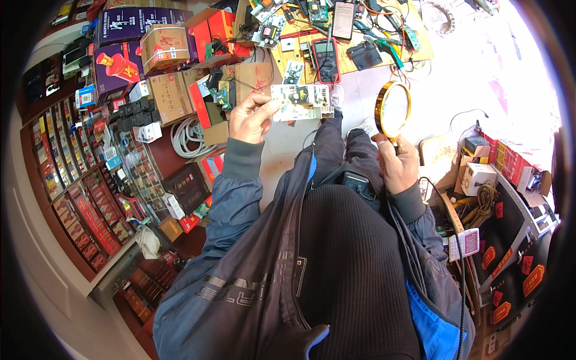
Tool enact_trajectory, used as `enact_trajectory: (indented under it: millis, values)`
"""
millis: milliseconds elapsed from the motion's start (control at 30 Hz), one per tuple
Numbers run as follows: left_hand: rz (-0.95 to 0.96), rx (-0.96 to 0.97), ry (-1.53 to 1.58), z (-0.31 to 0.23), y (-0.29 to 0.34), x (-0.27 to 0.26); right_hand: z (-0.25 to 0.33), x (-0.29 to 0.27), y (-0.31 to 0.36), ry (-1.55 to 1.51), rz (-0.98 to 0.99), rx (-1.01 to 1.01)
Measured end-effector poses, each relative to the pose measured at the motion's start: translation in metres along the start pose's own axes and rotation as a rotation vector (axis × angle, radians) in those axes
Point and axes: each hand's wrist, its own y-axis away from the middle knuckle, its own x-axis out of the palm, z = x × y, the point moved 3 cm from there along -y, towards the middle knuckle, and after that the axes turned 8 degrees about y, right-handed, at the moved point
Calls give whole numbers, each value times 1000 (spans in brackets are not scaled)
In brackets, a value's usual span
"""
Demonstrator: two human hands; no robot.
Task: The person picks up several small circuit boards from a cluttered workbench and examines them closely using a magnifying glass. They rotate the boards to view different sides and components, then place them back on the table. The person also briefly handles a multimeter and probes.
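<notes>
A person in a dark jacket [231, 273] with blue lining stands over the work, both forearms reaching forward. Ahead is the yellowish wooden surface [425, 43], crowded with cables, tools and electronic parts. To its left rise stacked purple cartons [144, 23], with brown and red boxes nearer, and below these a coil of grey hose [179, 141]. The left hand [251, 117] has its grip drawn to a pinch, thumb and fingers on the left end of a pale circuit board [301, 103], which is held up in the air just short of the surface's near edge as seen from above. The right hand [398, 163] has its grip closed around the handle of a magnifying glass [393, 110], its gold-rimmed lens pointing away from the person, to the right of the board and apart from it. Beyond the board, on the surface, lies a red-edged multimeter [326, 60], and past that a phone [343, 20] with its screen lit. Smallest is a second board [293, 72], near the surface's left front edge.
</notes>
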Motion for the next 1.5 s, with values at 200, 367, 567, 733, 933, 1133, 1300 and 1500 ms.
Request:
enact_trajectory:
  millis: [200, 367, 567, 733, 933, 1133, 1300, 1500]
  values:
    - [-56, 26, -117, -5, 2, 5, -1, 1, 1, -36, 1, 25]
    - [-48, 45, -169, -11, 2, 10, -3, 1, -2, -40, 18, 37]
    - [-51, 48, -168, -14, 1, 12, -3, 0, -4, -3, 17, 56]
    - [-58, 42, -174, -15, 0, 12, -1, 1, -7, -34, 21, 42]
    - [-58, 53, -177, -16, -3, 13, 1, 1, -9, -22, 18, 45]
    - [-50, 48, -163, -16, -4, 14, 1, 0, -11, -22, 28, 46]
    - [-57, 60, -172, -16, -5, 14, 1, -1, -11, 5, 21, 36]
    - [-64, 56, -188, -17, -5, 16, 0, -3, -11, 0, 15, 55]
